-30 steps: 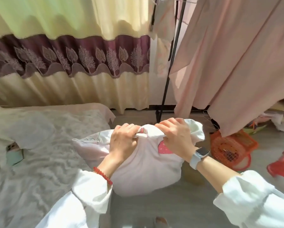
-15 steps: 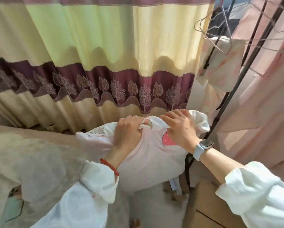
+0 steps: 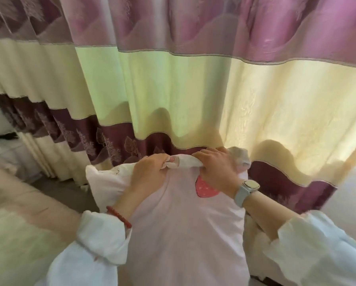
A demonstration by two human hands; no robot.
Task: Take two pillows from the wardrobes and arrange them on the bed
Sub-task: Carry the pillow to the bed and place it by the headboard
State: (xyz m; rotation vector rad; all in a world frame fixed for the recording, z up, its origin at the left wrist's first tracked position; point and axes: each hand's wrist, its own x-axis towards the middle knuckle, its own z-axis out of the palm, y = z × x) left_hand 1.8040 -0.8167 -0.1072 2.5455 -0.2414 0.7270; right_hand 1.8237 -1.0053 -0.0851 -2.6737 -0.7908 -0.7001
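We observe a pale pink pillow (image 3: 185,234) with a red strawberry patch (image 3: 205,187), held upright in front of the person. Our left hand (image 3: 150,174) is closed on the bunched top edge of the pillow, fingers curled over a fold of the fabric. Our right hand (image 3: 216,166) grips the same top edge just beside the left, fingers wrapped over the gathered cloth above the strawberry patch. Both hands are clenched on the pillow, close together but not touching.

Directly behind the pillow hangs a banded curtain (image 3: 173,96), with purple, green-yellow and maroon leaf-patterned stripes. To the left of the pillow and below its top edge lies the bed (image 3: 18,213), its surface blurred. A grey watch (image 3: 246,190) sits on the right wrist and a red bead bracelet (image 3: 119,216) on the left. White sleeves (image 3: 98,240) cover both forearms.
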